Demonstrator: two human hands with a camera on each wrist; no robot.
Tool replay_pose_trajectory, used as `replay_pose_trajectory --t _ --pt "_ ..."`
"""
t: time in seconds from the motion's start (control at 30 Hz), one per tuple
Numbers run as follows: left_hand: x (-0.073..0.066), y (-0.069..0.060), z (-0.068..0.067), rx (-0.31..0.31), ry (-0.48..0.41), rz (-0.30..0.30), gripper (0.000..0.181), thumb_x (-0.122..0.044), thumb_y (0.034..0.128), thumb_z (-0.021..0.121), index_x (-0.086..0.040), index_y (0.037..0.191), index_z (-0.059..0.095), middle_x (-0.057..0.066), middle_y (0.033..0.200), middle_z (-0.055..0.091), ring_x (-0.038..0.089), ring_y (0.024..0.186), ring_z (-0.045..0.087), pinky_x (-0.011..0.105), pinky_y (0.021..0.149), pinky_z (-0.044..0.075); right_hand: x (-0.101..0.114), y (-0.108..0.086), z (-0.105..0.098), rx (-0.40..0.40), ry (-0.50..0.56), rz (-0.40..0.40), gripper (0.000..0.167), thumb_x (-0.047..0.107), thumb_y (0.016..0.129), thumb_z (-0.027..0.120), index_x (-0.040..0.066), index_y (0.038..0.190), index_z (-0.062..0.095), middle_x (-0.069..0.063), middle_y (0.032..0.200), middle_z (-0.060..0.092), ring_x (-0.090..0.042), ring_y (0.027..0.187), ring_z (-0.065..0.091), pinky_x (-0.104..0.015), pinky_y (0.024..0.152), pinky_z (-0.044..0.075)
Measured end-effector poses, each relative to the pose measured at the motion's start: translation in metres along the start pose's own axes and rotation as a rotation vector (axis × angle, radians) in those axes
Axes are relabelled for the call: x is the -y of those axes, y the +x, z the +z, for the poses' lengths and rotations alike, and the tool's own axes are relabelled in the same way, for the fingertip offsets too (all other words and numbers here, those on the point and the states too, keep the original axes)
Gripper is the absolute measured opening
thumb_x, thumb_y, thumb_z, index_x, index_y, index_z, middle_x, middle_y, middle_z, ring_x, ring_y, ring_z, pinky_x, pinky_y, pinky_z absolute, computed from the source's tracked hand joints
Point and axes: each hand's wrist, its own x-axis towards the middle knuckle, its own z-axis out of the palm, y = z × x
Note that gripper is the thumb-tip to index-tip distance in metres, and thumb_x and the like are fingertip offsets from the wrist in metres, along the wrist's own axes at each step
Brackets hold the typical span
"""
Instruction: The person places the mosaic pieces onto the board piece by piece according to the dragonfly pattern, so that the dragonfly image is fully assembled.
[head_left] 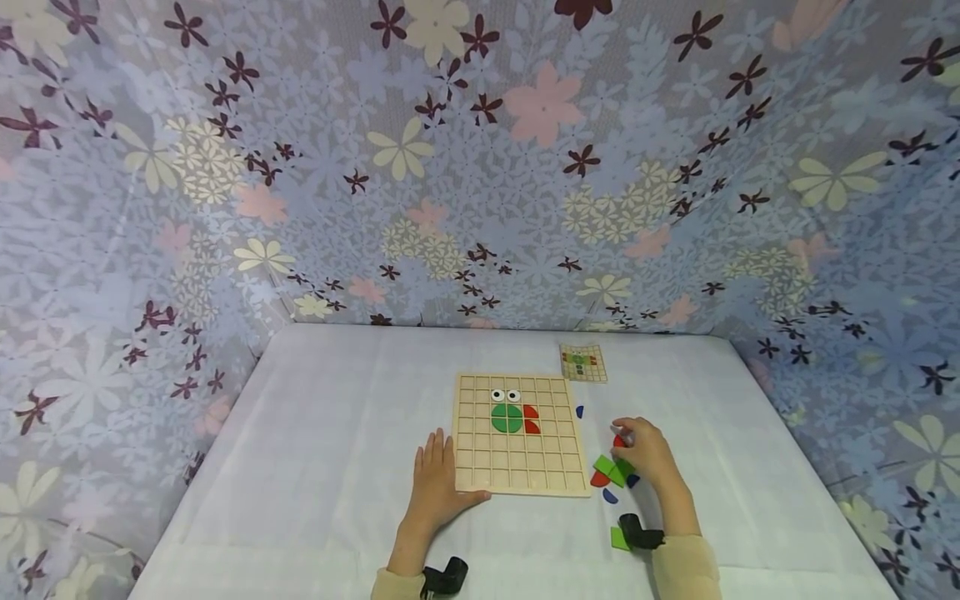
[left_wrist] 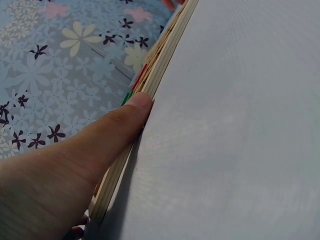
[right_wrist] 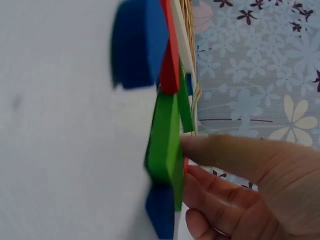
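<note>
A square wooden grid board (head_left: 480,467) lies on the table with two white eye pieces (head_left: 505,395), a green disc of quarter pieces (head_left: 507,419) and two red quarter pieces (head_left: 532,419) in its cells. My left hand (head_left: 435,487) rests at the board's near left corner, fingers straight, its thumb (left_wrist: 112,132) against the near edge. To the right of the board, my right hand (head_left: 649,450) pinches a red piece (head_left: 618,442) between thumb and fingers, low over loose green pieces (head_left: 604,467). In the right wrist view the thumb partly hides that red piece.
A small pattern card (head_left: 583,364) lies beyond the board's far right corner. Blue pieces (head_left: 610,496) and another red piece (head_left: 599,479) lie around the green ones. One green square (head_left: 618,538) sits nearer me by the right wrist. Flowered cloth walls (head_left: 480,167) surround the table.
</note>
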Motion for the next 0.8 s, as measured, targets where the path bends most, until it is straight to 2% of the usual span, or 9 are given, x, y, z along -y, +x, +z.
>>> replay_pose_trajectory --t 0.33,0.57,0.8 --pt "0.000 0.000 -0.001 0.001 0.007 -0.003 0.112 -0.055 0.0648 0.079 0.011 0.142 0.032 0.031 0.151 0.027 0.044 0.142 0.024 0.059 0.114 0.021 -0.003 0.001 0.003 0.005 0.097 0.014 0.044 -0.001 0.076 0.071 -0.006 0.118 0.059 -0.021 0.099 0.062 -0.023 0.081 0.057 -0.036 0.070 0.053" --pt "0.001 0.001 -0.001 -0.004 0.007 0.003 0.111 -0.055 0.0650 0.079 0.011 0.141 0.033 0.031 0.151 0.027 0.044 0.143 0.023 0.059 0.114 0.021 -0.001 0.002 0.006 0.007 0.080 0.039 0.045 0.008 0.079 0.074 -0.006 0.119 0.058 -0.015 0.086 0.062 -0.019 0.072 0.052 -0.027 0.062 0.047" --pt "0.004 0.001 0.001 -0.005 0.014 0.006 0.111 -0.056 0.0650 0.078 0.010 0.142 0.033 0.030 0.151 0.028 0.043 0.143 0.024 0.058 0.114 0.021 0.006 0.001 0.014 -0.052 0.049 0.067 0.040 0.010 0.080 0.073 -0.009 0.113 0.060 -0.012 0.076 0.059 -0.018 0.067 0.049 -0.027 0.059 0.042"
